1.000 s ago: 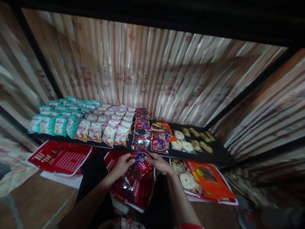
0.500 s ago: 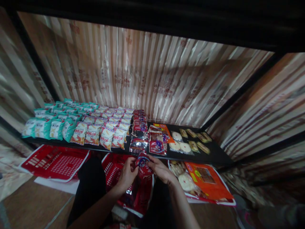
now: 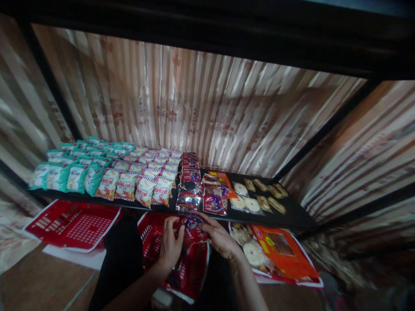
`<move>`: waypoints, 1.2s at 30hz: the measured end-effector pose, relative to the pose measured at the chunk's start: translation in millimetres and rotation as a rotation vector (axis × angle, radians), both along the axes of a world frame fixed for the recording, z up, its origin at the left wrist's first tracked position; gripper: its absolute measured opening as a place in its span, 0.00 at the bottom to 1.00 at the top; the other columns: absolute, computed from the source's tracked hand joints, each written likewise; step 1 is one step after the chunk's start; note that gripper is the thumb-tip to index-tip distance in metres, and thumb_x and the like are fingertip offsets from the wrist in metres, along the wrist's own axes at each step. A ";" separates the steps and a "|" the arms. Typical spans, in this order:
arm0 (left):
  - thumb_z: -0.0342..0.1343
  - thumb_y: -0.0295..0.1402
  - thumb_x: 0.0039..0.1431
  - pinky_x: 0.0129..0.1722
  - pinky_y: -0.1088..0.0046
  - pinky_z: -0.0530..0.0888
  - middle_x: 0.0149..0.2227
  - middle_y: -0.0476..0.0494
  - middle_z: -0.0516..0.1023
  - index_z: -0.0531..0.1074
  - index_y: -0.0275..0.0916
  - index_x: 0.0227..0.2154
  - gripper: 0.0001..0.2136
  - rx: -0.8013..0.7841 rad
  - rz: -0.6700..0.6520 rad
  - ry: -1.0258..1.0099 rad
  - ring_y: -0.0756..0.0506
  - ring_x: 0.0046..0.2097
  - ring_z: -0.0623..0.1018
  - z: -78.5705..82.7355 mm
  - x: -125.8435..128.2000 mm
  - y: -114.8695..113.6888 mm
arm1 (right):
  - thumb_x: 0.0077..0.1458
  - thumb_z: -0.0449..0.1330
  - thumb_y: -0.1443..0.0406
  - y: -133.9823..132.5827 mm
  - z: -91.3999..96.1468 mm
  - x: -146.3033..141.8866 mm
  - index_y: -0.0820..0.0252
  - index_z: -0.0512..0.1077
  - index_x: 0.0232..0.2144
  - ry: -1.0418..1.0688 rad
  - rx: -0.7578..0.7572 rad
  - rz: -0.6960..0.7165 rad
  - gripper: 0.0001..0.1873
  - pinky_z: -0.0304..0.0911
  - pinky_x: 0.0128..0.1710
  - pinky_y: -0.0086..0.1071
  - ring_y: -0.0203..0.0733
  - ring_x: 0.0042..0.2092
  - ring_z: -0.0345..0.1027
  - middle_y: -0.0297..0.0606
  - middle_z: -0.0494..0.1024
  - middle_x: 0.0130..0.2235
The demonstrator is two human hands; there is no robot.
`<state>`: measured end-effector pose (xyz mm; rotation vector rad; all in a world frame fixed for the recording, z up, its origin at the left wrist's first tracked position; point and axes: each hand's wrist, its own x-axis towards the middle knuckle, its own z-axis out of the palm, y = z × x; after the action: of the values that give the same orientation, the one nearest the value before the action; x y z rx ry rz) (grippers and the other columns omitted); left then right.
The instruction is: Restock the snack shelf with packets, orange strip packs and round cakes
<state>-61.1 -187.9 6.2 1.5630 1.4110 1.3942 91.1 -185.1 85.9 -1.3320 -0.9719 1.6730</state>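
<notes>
The left hand (image 3: 170, 245) and the right hand (image 3: 221, 238) are holding a red packet (image 3: 193, 228) just below the front edge of the shelf (image 3: 293, 212), above a red basket (image 3: 151, 235). Each grip is pinching the red packet, the left on its left side and the right on its upper right edge. Teal packets (image 3: 69, 175) and white packets (image 3: 145, 188) are lying in rows on the shelf's left half. An orange bag (image 3: 285, 250) is lying below its right front edge.

Teal packets (image 3: 65, 175) and white-and-orange packets (image 3: 142, 186) with striped edges lie on the black shelf (image 3: 293, 214). The red packet (image 3: 193, 231) bears a blue round mark. The red basket (image 3: 74, 222) shows a pale grid; the backdrop (image 3: 201, 108) is beige-striped.
</notes>
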 end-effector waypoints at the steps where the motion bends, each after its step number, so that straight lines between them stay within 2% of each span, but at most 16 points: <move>1: 0.45 0.36 0.59 0.41 0.64 0.73 0.40 0.41 0.70 0.64 0.39 0.39 0.09 -0.014 0.004 -0.003 0.46 0.42 0.74 0.6 -0.9 -1.4 | 0.42 0.60 0.63 0.5 -0.3 -0.6 0.54 0.67 0.50 0.008 -0.004 -0.011 0.29 0.66 0.29 0.28 0.34 0.30 0.70 0.33 0.77 0.34; 5: 0.41 0.37 0.61 0.44 0.64 0.72 0.39 0.42 0.72 0.65 0.40 0.39 0.10 -0.010 -0.089 0.024 0.46 0.42 0.74 2.4 -6.1 -9.1 | 0.43 0.60 0.63 2.7 -2.2 -1.5 0.55 0.66 0.50 0.055 0.008 -0.039 0.29 0.67 0.31 0.29 0.35 0.31 0.71 0.33 0.77 0.33; 9: 0.43 0.37 0.60 0.50 0.60 0.69 0.48 0.37 0.70 0.64 0.38 0.46 0.15 0.080 -0.202 0.111 0.43 0.50 0.70 -3.4 -11.1 -16.0 | 0.44 0.60 0.63 2.9 0.3 -0.7 0.54 0.66 0.50 0.092 0.031 0.006 0.28 0.68 0.34 0.32 0.36 0.32 0.71 0.33 0.77 0.33; 12: 0.48 0.40 0.56 0.53 0.56 0.66 0.53 0.32 0.66 0.60 0.35 0.52 0.22 0.117 -0.268 0.170 0.40 0.55 0.66 -13.6 -11.1 -18.3 | 0.42 0.61 0.63 1.6 4.7 -1.3 0.55 0.67 0.48 0.107 0.031 -0.026 0.27 0.68 0.35 0.33 0.37 0.33 0.71 0.33 0.77 0.33; 14: 0.49 0.40 0.55 0.55 0.55 0.64 0.55 0.31 0.64 0.59 0.34 0.53 0.25 0.061 -0.266 0.187 0.39 0.57 0.64 -20.5 -8.5 -18.1 | 0.42 0.62 0.63 0.9 6.6 -2.7 0.55 0.69 0.47 0.111 0.037 -0.041 0.25 0.69 0.35 0.34 0.36 0.33 0.71 0.33 0.77 0.33; 18: 0.40 0.36 0.60 0.56 0.56 0.62 0.55 0.33 0.65 0.61 0.35 0.52 0.20 -0.080 -0.198 0.125 0.42 0.57 0.64 -26.5 -2.0 -14.2 | 0.42 0.63 0.61 -0.6 8.2 -6.9 0.52 0.70 0.46 0.108 0.057 -0.063 0.24 0.69 0.34 0.34 0.37 0.34 0.70 0.33 0.76 0.35; 22: 0.40 0.38 0.59 0.56 0.58 0.62 0.55 0.33 0.66 0.62 0.34 0.52 0.21 -0.114 -0.208 0.025 0.42 0.57 0.65 -20.6 -1.7 -11.1 | 0.45 0.63 0.54 -4.4 13.6 -9.4 0.51 0.67 0.50 0.081 0.154 0.004 0.29 0.67 0.36 0.35 0.40 0.40 0.69 0.37 0.74 0.45; 26: 0.44 0.43 0.57 0.55 0.61 0.63 0.49 0.35 0.72 0.69 0.37 0.45 0.19 -0.222 -0.216 -0.090 0.41 0.54 0.68 -12.0 -6.3 -10.3 | 0.49 0.54 0.45 -4.9 16.1 -9.4 0.57 0.60 0.56 0.026 0.224 0.095 0.36 0.63 0.33 0.33 0.37 0.31 0.70 0.38 0.77 0.32; 28: 0.49 0.46 0.53 0.53 0.63 0.65 0.43 0.37 0.76 0.72 0.39 0.38 0.18 -0.271 -0.206 -0.107 0.40 0.51 0.70 -8.2 -8.9 -9.6 | 0.49 0.52 0.43 -1.2 13.0 -8.9 0.60 0.61 0.55 0.010 0.240 0.063 0.38 0.60 0.30 0.31 0.36 0.28 0.68 0.37 0.76 0.28; 30: 0.52 0.49 0.50 0.51 0.64 0.67 0.40 0.39 0.77 0.73 0.40 0.35 0.18 -0.302 -0.200 -0.118 0.39 0.48 0.72 -3.7 -10.5 -8.2 | 0.48 0.53 0.43 4.3 7.3 -8.1 0.60 0.64 0.52 -0.029 0.240 -0.016 0.37 0.58 0.27 0.29 0.34 0.25 0.65 0.34 0.74 0.25; 33: 0.45 0.51 0.54 0.49 0.66 0.68 0.40 0.40 0.76 0.73 0.39 0.36 0.22 -0.360 -0.196 -0.183 0.41 0.45 0.73 6.4 -9.9 -4.9 | 0.43 0.59 0.44 11.4 -2.9 -5.6 0.60 0.69 0.46 -0.091 0.212 -0.134 0.34 0.56 0.25 0.28 0.32 0.22 0.61 0.30 0.71 0.21; 36: 0.44 0.54 0.53 0.47 0.68 0.69 0.42 0.40 0.76 0.72 0.38 0.39 0.25 -0.429 -0.227 -0.288 0.42 0.46 0.73 18.3 -6.9 -0.7 | 0.39 0.62 0.46 12.2 -11.1 -2.0 0.59 0.72 0.41 -0.126 0.185 -0.180 0.31 0.59 0.29 0.29 0.34 0.26 0.64 0.30 0.73 0.25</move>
<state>-68.0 -188.5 24.6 1.1532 1.2151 1.0467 89.1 -173.0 74.9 -1.3699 -1.0206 1.3445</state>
